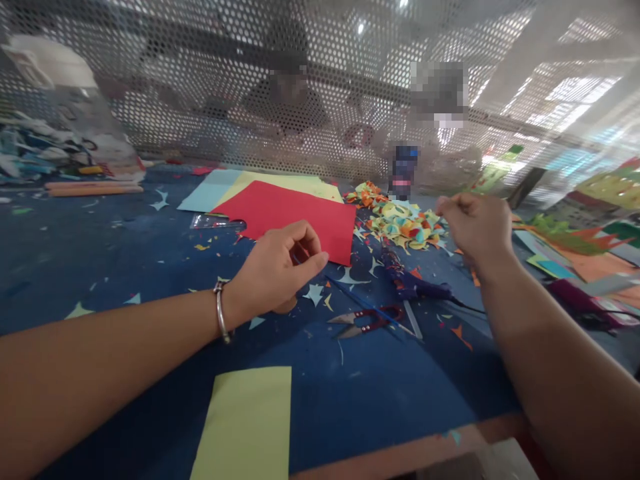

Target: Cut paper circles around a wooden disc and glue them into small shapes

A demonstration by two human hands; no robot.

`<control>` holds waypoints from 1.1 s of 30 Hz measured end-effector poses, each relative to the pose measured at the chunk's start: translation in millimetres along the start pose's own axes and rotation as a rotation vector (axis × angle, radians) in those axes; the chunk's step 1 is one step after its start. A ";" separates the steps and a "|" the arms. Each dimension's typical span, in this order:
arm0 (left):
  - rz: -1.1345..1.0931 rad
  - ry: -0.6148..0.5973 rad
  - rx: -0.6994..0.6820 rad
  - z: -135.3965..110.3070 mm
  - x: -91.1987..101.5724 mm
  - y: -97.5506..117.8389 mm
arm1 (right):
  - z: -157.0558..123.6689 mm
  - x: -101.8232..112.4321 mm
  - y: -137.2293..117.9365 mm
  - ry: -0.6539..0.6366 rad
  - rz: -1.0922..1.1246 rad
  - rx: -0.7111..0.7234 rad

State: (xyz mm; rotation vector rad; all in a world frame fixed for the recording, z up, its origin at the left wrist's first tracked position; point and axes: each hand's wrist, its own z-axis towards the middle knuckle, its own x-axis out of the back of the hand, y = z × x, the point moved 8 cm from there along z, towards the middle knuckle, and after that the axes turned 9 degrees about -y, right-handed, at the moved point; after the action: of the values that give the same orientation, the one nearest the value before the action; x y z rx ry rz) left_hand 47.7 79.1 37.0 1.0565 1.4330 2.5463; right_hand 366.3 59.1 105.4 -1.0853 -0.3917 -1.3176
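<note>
My left hand, with a metal bangle on the wrist, is pinched over the near corner of a red paper sheet and seems to grip a thin blue stick that slants away to the right. My right hand is raised and closed in a loose pinch beside a heap of folded multicoloured paper pieces; what it holds, if anything, does not show. Red-handled thread snips lie between my arms.
A blue work table littered with paper scraps. Yellow and light blue sheets lie under the red one. A yellow sheet lies at the near edge. A purple glue gun sits beside the snips. Behind a perforated screen sit other people.
</note>
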 end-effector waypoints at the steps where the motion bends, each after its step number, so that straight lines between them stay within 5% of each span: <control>1: 0.025 0.019 0.005 -0.4 2.1 1.4 | -4.5 2.1 -8.5 0.017 0.008 0.036; 8: 0.170 0.043 0.039 2.8 6.9 4.8 | -32.5 7.3 -59.6 0.031 0.084 0.310; 21: 0.235 0.012 0.011 5.4 4.6 7.3 | -21.8 10.2 -37.2 0.000 0.256 0.257; 27: 0.332 -0.117 -0.007 5.7 -5.9 4.0 | -23.6 3.7 -41.7 -0.034 0.253 0.263; 30: 0.324 -0.130 0.002 5.5 -5.5 -1.7 | -21.2 -7.6 -41.2 -0.169 0.173 0.249; 33: 0.338 -0.125 0.009 7.4 -2.8 -7.3 | -22.3 -33.4 -37.3 -0.500 0.002 0.222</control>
State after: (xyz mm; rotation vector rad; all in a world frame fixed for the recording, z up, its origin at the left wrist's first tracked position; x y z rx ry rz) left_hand 52.0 87.8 32.4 1.5487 1.3337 2.6278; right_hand 316.1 64.8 84.1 -1.2175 -0.8859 -0.9610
